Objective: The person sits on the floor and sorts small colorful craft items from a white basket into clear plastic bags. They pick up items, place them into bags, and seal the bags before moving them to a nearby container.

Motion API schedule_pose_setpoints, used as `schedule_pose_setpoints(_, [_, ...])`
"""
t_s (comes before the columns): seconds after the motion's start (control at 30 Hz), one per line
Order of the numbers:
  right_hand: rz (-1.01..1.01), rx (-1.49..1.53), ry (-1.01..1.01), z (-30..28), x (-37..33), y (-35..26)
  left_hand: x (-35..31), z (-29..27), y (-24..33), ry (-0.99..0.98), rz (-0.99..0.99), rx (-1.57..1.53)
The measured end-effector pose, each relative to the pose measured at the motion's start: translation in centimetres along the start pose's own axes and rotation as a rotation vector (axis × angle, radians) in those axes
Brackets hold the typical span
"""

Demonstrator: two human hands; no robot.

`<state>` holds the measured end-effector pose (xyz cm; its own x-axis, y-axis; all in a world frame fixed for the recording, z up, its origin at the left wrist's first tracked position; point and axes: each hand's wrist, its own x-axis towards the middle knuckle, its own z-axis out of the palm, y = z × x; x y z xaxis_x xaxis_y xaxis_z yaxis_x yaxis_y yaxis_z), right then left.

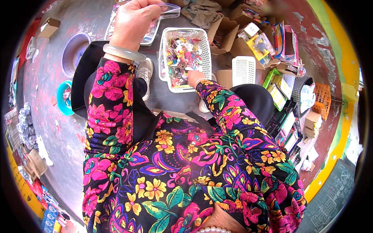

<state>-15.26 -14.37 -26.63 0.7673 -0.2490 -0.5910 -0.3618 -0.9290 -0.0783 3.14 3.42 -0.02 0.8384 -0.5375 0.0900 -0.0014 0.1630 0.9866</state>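
Note:
My left hand (134, 24), with a pale bangle at its wrist, is raised at the top of the head view. Its fingers are closed on a clear plastic piece (170, 11), shaped like a narrow shell or container. My right hand (196, 78) reaches into the near right corner of a white plastic basket (208, 50). Its fingertips come together at the small colourful trinkets (180, 54) that fill the basket. What they pinch there, if anything, is too small to make out.
Another white basket (155, 33) stands beyond my left wrist. At right are an empty white basket (244, 72), open cardboard boxes (223, 33) and an orange crate (321, 101). A purple basin (67, 58) and a turquoise basin (61, 103) sit on the floor at left.

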Motion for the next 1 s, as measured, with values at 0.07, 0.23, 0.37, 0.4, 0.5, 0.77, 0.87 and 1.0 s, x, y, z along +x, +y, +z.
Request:
schedule_pose_setpoints(0.07, [-0.020,0.043,0.026,0.4,0.2,0.1,-0.2,0.2,0.3,0.003,-0.008,-0.009])
schedule_pose_setpoints(0.23, [0.022,0.160,0.141,1.1,0.3,-0.3,-0.4,0.7,0.5,0.020,0.023,0.011])
schedule_pose_setpoints(0.37, [-0.011,0.198,0.115,1.3,0.4,-0.5,-0.3,0.5,0.5,-0.015,0.017,0.013])
schedule_pose_setpoints(0.4, [-0.022,0.210,0.075,1.0,0.6,-0.3,-0.4,0.8,0.7,-0.012,0.022,0.016])
schedule_pose_setpoints(0.5, [0.003,0.833,-0.137,0.1,1.9,0.1,-0.6,0.9,0.8,0.001,0.031,0.009])
schedule_pose_setpoints(0.77, [0.094,1.458,-0.233,-2.7,1.9,0.4,-0.7,0.8,0.9,0.001,0.019,-0.005])
schedule_pose_setpoints(0.87, [0.116,1.561,-0.225,-3.2,1.8,0.3,-0.7,0.9,0.9,0.016,-0.009,-0.013])
schedule_pose_setpoints(1.0, [0.139,1.639,-0.185,-3.2,1.9,-0.1,-0.8,1.1,1.0,0.024,-0.020,-0.004])
